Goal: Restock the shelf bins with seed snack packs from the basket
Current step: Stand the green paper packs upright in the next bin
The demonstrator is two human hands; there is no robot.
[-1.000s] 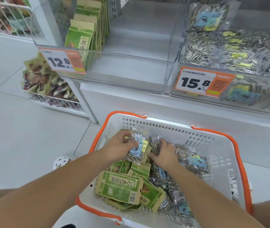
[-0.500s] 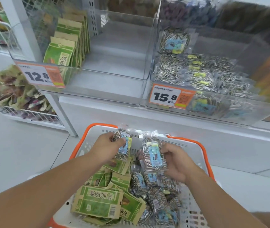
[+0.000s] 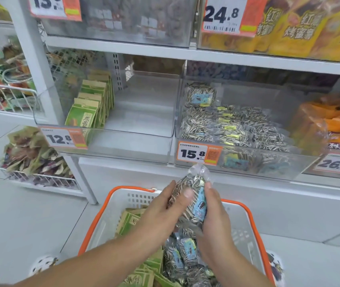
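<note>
My left hand (image 3: 163, 212) and my right hand (image 3: 214, 220) press together around clear packs of striped sunflower seeds (image 3: 192, 195), held upright above the white basket with orange rim (image 3: 245, 208). More clear seed packs (image 3: 183, 257) and green seed packs (image 3: 132, 222) lie in the basket. Straight above, the clear bin tagged 15.8 (image 3: 301, 162) holds a pile of the same striped seed packs (image 3: 237, 127). To its left the bin tagged 12.8 (image 3: 136, 141) has a row of green packs (image 3: 88, 112) standing at its left side.
Orange packs fill the bin tagged 26.8 (image 3: 330, 125) at the right. An upper shelf carries bins tagged 24.8 (image 3: 279, 27) and another at the left. Wire baskets of mixed snacks (image 3: 34, 162) hang at the far left. The basket stands on a pale tiled floor (image 3: 30, 220).
Both hands lifted out of the basket and came together, stacking the two clear seed packs into one bundle. The view tilted up toward the shelves.
</note>
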